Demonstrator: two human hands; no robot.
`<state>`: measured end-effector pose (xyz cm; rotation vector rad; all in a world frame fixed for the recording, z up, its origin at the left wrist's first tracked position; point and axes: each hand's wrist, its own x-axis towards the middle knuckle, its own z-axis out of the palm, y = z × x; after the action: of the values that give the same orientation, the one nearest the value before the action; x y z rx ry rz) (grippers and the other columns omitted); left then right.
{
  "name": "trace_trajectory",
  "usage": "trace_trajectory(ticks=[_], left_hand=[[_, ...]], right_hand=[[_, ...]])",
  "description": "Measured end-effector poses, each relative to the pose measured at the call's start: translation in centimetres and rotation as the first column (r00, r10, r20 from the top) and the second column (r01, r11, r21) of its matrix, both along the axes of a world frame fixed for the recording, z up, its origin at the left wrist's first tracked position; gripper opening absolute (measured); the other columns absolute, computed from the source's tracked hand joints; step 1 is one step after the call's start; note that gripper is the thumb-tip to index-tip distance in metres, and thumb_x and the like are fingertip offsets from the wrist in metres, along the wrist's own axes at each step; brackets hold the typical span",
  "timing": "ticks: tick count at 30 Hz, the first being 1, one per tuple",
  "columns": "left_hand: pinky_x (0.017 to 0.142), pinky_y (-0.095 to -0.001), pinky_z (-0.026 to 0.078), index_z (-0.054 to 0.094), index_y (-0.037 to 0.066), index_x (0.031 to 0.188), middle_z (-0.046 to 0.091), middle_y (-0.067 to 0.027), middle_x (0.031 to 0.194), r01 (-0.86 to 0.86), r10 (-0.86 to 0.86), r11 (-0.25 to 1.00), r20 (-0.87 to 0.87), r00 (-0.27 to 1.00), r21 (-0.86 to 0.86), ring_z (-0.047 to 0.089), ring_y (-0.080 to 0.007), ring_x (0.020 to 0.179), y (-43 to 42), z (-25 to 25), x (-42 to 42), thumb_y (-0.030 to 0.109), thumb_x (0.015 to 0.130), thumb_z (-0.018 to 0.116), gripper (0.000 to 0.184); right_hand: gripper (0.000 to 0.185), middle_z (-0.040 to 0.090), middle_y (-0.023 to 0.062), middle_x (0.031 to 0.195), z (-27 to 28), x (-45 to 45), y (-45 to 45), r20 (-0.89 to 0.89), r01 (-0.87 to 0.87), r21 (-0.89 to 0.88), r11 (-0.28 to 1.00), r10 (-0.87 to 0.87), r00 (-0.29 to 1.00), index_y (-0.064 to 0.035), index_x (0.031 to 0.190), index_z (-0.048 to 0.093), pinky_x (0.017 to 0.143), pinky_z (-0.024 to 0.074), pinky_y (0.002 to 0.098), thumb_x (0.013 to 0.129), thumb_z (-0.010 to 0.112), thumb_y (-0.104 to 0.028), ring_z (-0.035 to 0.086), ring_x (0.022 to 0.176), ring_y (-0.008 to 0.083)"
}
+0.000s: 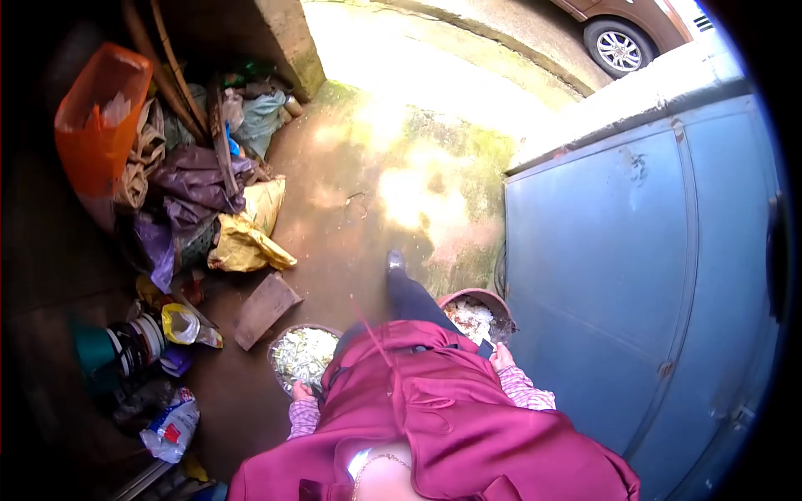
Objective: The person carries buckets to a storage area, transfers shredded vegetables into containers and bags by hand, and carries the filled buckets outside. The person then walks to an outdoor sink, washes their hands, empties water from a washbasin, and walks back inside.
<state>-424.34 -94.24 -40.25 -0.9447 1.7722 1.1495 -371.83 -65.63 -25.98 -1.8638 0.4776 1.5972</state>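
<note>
Here, the left hand is at 1 round container, the right hand at 1 reddish bucket; grips can't be told.

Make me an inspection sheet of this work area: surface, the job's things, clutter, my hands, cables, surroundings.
Surface: floor stained, with bright sunlit patches.
Job's things: left container holds pale, greenish pieces; right container holds whitish and reddish matter.
Clutter: wooden block, yellow bag, orange container and a pile of plastic bags, all on the left.
Left hand: at the left container's near edge; grip unclear.
Right hand: beside the right container; grip unclear.
Cables: dark loop by the blue panel; cannot tell whether it is a cable.
Surroundings: blue panel on the right; vehicle beyond.
</note>
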Motion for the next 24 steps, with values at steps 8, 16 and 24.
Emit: trace_trajectory(ticks=[8, 16, 24], left_hand=[[0.036, -0.0276, 0.03, 0.04, 0.012, 0.052, 0.038, -0.0006, 0.045, 0.47, -0.458, 0.879, -0.136, 0.879, 0.082, 0.036, -0.0141, 0.037, 19.1, -0.8, -3.7, 0.022, 0.078, 0.052, 0.031], [0.036, -0.0277, 0.029, 0.039, 0.014, 0.052, 0.037, 0.0004, 0.046, 0.476, -0.472, 0.863, -0.07, 0.879, 0.166, 0.033, -0.0144, 0.035, 41.5, -6.0, -8.9, 0.023, 0.079, 0.051, 0.031], [0.04, -0.0348, 0.034, 0.036, 0.014, 0.053, 0.031, -0.0011, 0.044, 0.18, -0.189, 0.969, 0.037, 0.981, 0.168, 0.032, -0.0177, 0.035, 71.8, 3.0, -9.8, 0.025, 0.081, 0.047, 0.032]], right_hand=[[0.045, 0.062, 0.0145, 0.086, -2.7, 0.2, 10.4, -0.008, -0.094, 0.012, 0.995, 0.094, 0.996, 0.001, 0.106, 0.049, 0.042, 0.0404, 0.0277, 0.092, 0.031, -0.038, 0.053, 0.054, 0.0183], [0.047, 0.061, 0.012, 0.085, -5.9, 0.1, 27.0, 0.066, -0.2, 0.073, 0.977, 0.195, 0.979, 0.0007, 0.104, 0.052, 0.069, 0.051, 0.0366, 0.09, 0.036, -0.041, 0.061, 0.08, 0.0256], [0.05, 0.06, 0.014, 0.091, -4.9, -3.7, 44.2, 0.069, -0.02, 0.07, 0.997, 0.016, 0.997, 0.0023, 0.104, 0.052, 0.074, 0.0486, 0.0404, 0.089, 0.037, -0.043, 0.06, 0.084, 0.0279]])
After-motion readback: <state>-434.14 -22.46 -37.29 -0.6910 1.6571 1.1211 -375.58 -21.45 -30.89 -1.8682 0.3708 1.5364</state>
